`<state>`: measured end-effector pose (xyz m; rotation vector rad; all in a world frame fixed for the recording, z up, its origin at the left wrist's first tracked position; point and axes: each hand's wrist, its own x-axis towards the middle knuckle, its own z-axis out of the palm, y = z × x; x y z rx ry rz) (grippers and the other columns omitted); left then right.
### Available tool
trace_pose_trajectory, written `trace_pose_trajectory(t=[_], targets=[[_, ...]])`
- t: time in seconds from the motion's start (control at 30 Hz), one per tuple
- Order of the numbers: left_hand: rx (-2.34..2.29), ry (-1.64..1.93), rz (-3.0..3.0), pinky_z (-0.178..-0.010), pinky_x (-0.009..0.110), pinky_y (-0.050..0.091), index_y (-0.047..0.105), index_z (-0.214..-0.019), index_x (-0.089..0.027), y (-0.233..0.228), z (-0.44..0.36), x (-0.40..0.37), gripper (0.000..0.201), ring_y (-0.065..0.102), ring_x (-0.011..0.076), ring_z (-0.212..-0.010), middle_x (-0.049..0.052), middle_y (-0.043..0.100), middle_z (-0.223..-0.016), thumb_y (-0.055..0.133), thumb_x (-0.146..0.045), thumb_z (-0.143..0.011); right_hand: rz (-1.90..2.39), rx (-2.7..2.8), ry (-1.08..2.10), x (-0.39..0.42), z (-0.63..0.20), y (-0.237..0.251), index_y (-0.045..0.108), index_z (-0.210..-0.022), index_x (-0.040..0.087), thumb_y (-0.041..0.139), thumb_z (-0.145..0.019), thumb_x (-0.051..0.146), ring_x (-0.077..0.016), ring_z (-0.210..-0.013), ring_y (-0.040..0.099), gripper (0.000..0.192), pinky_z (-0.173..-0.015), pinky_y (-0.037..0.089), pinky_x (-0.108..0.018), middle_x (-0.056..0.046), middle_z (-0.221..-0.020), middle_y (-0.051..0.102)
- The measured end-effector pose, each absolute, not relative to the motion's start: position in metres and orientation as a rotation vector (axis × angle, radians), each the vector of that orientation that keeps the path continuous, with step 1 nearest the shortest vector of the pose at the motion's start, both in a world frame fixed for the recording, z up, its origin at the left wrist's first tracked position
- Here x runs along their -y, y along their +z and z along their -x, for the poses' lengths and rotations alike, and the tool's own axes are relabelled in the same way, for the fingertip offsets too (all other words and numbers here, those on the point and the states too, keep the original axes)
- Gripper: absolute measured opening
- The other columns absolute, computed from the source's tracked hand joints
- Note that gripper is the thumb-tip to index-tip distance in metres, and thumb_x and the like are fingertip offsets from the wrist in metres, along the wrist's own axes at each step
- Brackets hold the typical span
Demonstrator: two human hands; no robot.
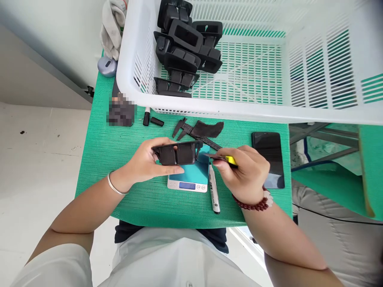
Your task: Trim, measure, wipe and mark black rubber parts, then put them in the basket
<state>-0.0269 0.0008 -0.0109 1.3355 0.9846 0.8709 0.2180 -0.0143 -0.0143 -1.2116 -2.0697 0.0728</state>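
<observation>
My left hand [149, 159] is closed around a black molded plastic part [177, 154] with two box-shaped pockets, held above a small digital scale [188, 172]. Closed in my right hand [243, 169] is a utility knife [229, 160] with yellow on its body. Its dark tip points left toward the plastic part, with a small space between them. A white marker [213, 189] lies just right of the scale. Behind the hands, a dark caliper [187, 128] lies partly under a dark scrap of cloth-like material [208, 129].
A large white plastic basket [209, 104] stands at the back, with several similar black parts [185, 36] at its left side. A dark phone [271, 159] lies at the right. Black caps [157, 121], a computer mouse [107, 66] and a grey glove [112, 30] are on the left.
</observation>
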Motion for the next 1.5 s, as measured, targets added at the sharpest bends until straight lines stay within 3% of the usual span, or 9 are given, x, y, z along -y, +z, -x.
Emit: trace_pose_trajectory(t=[0.13,0.27,0.4,0.5,0.73,0.9,1.03,1.27,1.5], targets=[[-0.938,0.918,-1.181,-0.070,0.031,0.056,0.068,-0.099,-0.020,-0.013,0.028,0.000,0.060,0.066,0.0186,-0.080,0.004,0.069,-0.089,0.091,-0.047,-0.050,1.226,2.088,0.081,0.012,-0.218,-0.017,0.066,-0.076,0.019,0.055,-0.094,0.046,-0.0116,-0.048,0.053,0.035,-0.054,0.041,-0.026,0.000,-0.056,0.064],[-0.844,0.910,-1.062,-0.083,0.038,0.057,0.066,-0.115,-0.020,-0.014,0.027,0.003,0.073,0.069,0.0249,-0.093,0.010,0.071,-0.102,0.085,-0.059,-0.057,1.313,2.060,0.043,0.011,-0.219,-0.020,0.067,-0.075,0.019,0.053,-0.094,0.052,-0.0121,-0.047,0.053,0.040,-0.053,0.042,-0.026,-0.001,-0.055,0.064],[-0.864,0.947,-1.092,-0.068,0.030,0.055,0.063,-0.095,-0.019,-0.015,0.028,0.004,0.062,0.067,0.0186,-0.077,0.005,0.067,-0.085,0.079,-0.067,-0.060,1.272,2.082,0.057,0.011,-0.219,-0.020,0.067,-0.074,0.019,0.054,-0.094,0.052,-0.0119,-0.048,0.053,0.040,-0.052,0.042,-0.026,-0.002,-0.059,0.068],[-0.892,0.983,-1.146,-0.058,0.023,0.050,0.060,-0.090,-0.021,-0.014,0.029,0.001,0.053,0.062,0.0132,-0.068,0.000,0.064,-0.080,0.085,-0.056,-0.060,1.263,2.083,0.068,0.011,-0.218,-0.019,0.067,-0.075,0.018,0.054,-0.094,0.050,-0.0116,-0.048,0.053,0.039,-0.052,0.041,-0.025,-0.001,-0.059,0.068],[-0.883,0.786,-1.416,-0.070,0.029,0.055,0.066,-0.102,-0.020,-0.013,0.029,0.003,0.045,0.069,0.0198,-0.083,0.005,0.073,-0.092,0.086,-0.032,-0.063,1.172,2.157,0.150,0.014,-0.212,-0.014,0.066,-0.076,0.017,0.056,-0.093,0.048,-0.0112,-0.047,0.052,0.037,-0.054,0.040,-0.025,-0.001,-0.056,0.065],[-0.855,0.802,-1.285,-0.061,0.022,0.051,0.057,-0.102,-0.021,-0.013,0.027,0.005,0.047,0.065,0.0151,-0.077,0.003,0.068,-0.089,0.085,-0.028,-0.065,1.254,2.052,0.115,0.015,-0.214,-0.013,0.066,-0.078,0.018,0.058,-0.093,0.045,-0.0117,-0.050,0.055,0.032,-0.055,0.041,-0.025,-0.001,-0.061,0.069],[-0.789,0.816,-1.188,-0.066,0.021,0.052,0.054,-0.105,-0.022,-0.013,0.027,0.006,0.045,0.062,0.0119,-0.079,0.001,0.062,-0.093,0.082,-0.024,-0.070,1.214,2.104,0.188,0.018,-0.213,-0.013,0.067,-0.078,0.019,0.055,-0.094,0.046,-0.0115,-0.050,0.054,0.034,-0.056,0.041,-0.025,-0.001,-0.060,0.067],[-0.694,0.868,-1.114,-0.072,0.024,0.054,0.054,-0.112,-0.023,-0.016,0.025,0.009,0.045,0.065,0.0179,-0.093,0.007,0.064,-0.108,0.079,-0.030,-0.076,1.249,2.058,0.190,0.021,-0.210,-0.011,0.066,-0.077,0.019,0.054,-0.095,0.045,-0.0114,-0.050,0.054,0.034,-0.056,0.042,-0.025,-0.001,-0.059,0.066],[-0.663,0.885,-1.142,-0.075,0.024,0.054,0.053,-0.115,-0.026,-0.017,0.024,0.009,0.042,0.065,0.0165,-0.093,0.006,0.064,-0.110,0.076,-0.026,-0.079,1.280,2.050,0.194,0.023,-0.208,-0.010,0.067,-0.077,0.018,0.051,-0.096,0.049,-0.0110,-0.050,0.055,0.040,-0.056,0.043,-0.025,-0.001,-0.060,0.068]])
